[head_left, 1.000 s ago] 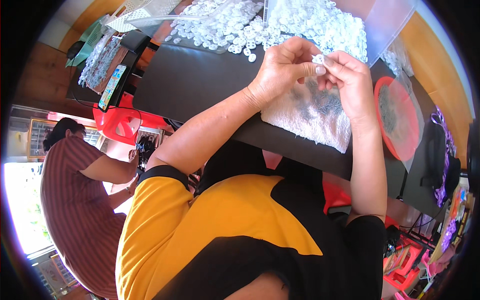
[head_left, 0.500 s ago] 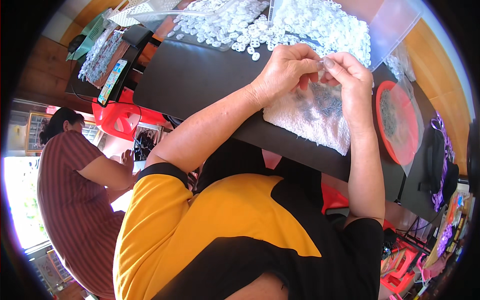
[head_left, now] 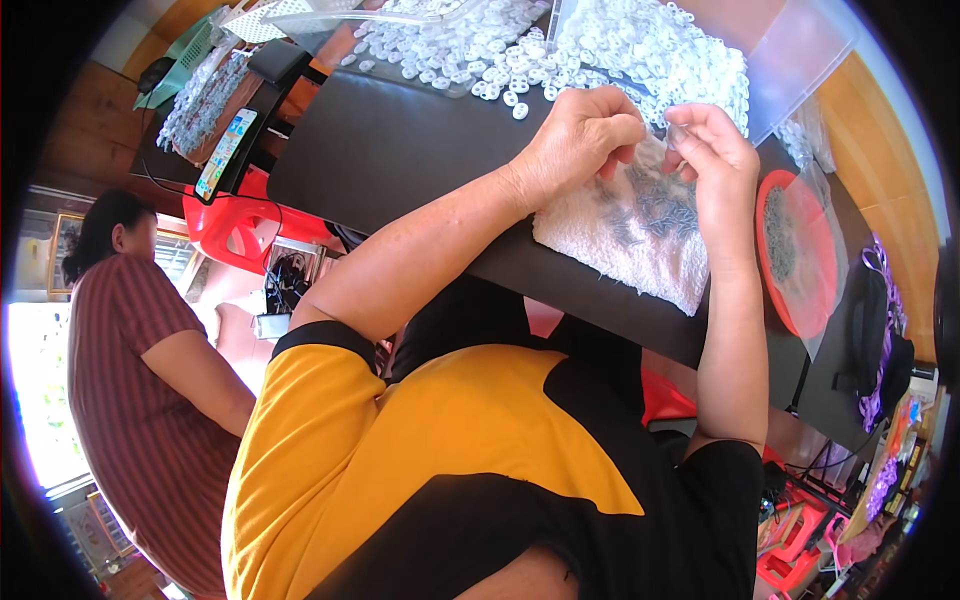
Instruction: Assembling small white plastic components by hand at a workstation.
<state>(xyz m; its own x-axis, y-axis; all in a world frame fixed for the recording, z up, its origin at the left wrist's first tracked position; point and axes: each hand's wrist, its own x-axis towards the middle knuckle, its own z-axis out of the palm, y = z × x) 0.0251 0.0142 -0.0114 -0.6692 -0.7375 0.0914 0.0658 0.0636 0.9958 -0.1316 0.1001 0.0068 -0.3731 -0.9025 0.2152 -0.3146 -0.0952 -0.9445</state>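
My left hand (head_left: 590, 135) is closed in a pinch above the cloth; whatever its fingertips hold is too small to make out. My right hand (head_left: 722, 155) sits a short gap to its right, its thumb and forefinger closed on a small clear piece (head_left: 679, 136). Beneath both hands lies a white towel (head_left: 610, 258) on the dark table (head_left: 420, 165). Many small grey slender pieces (head_left: 660, 216) are scattered over the towel. Just beyond my hands, white oval pieces with holes (head_left: 650, 50) are heaped up.
More white ovals fill a clear tray (head_left: 440, 50) at the far left. A red basin (head_left: 777, 290) of grey pieces, partly covered by a clear sheet, stands at the right. A phone (head_left: 227, 150) leans at the left. A person in a striped top (head_left: 150, 380) stands at the left.
My hands were together at the fingertips and are now apart, the right one shifted slightly right with the clear piece. The person at the left has straightened and lowered their arm.
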